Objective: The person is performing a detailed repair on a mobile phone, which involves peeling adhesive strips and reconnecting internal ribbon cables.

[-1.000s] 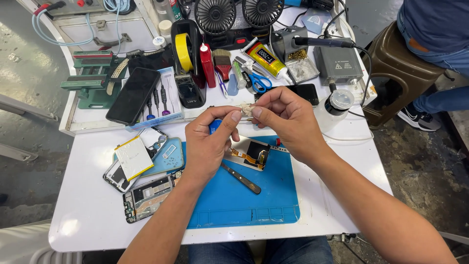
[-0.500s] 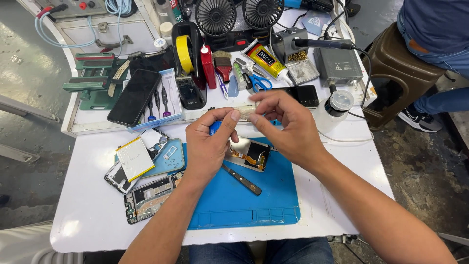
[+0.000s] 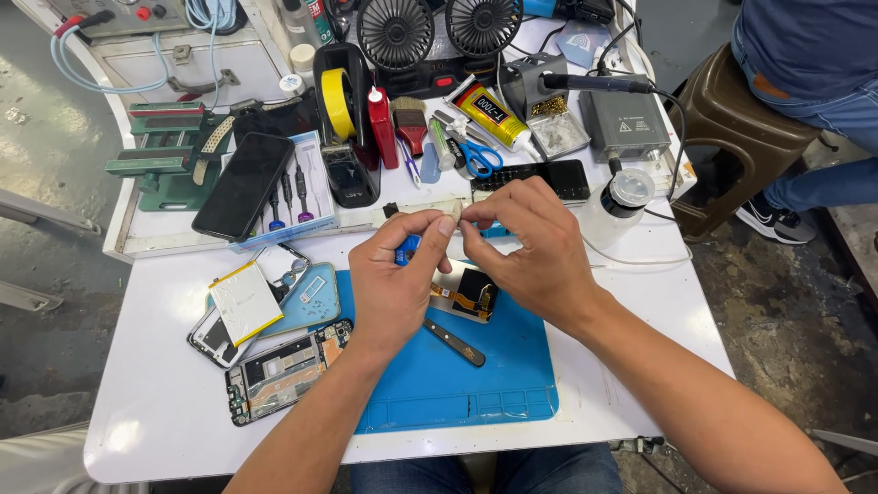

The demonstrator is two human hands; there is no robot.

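Left hand [image 3: 395, 279] and right hand [image 3: 530, 247] meet over the mat [image 3: 457, 384], fingertips pinching a pale strip [image 3: 430, 209] between them (barely peeled, I'd judge). Phone part [image 3: 466, 295] lies just beneath, frame [image 3: 279, 370] left, unassembled.

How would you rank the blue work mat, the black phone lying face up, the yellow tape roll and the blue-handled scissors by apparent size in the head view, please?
1. Blue work mat, though the hands cover part of it.
2. Black phone.
3. Yellow tape roll.
4. Blue-handled scissors.
The last two look close, so their order is unsure.
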